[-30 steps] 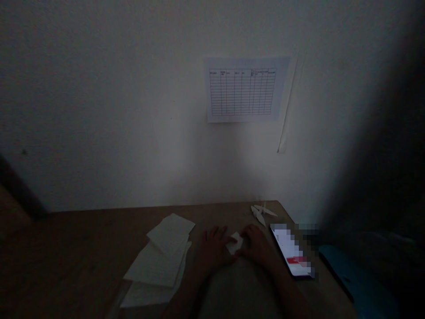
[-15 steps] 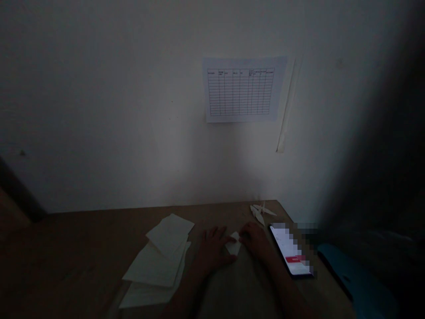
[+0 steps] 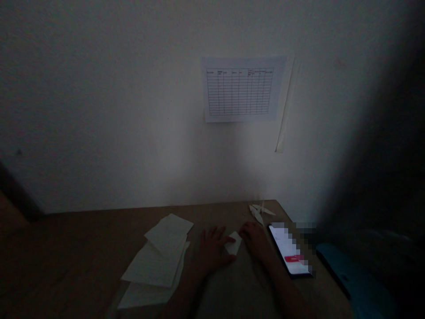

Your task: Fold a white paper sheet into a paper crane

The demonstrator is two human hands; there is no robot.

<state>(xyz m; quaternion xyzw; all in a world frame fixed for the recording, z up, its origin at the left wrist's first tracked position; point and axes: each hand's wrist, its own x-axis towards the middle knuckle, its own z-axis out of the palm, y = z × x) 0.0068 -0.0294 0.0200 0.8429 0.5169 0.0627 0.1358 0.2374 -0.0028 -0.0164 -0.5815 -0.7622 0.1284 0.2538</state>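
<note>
A small folded piece of white paper [image 3: 235, 246] lies on the table between my hands. My left hand [image 3: 214, 249] rests flat with its fingers spread, its index finger and thumb touching the paper's left side. At the paper's upper right edge is my right hand [image 3: 254, 237], fingers curled and close together; whether anything is under them is hidden in the dim light. Just beyond it lie folded paper cranes [image 3: 256, 214], narrow and pointed.
Several loose white paper sheets [image 3: 152, 266] overlap on the table [image 3: 76, 252] to the left. A lit phone [image 3: 287, 252] lies right of my right arm. A blue rounded object [image 3: 355, 279] is beyond the table's right edge. A printed chart [image 3: 244, 88] hangs on the wall.
My right fingers have drawn slightly back from the folded paper, so more of its upper right edge shows. My left hand stays in place.
</note>
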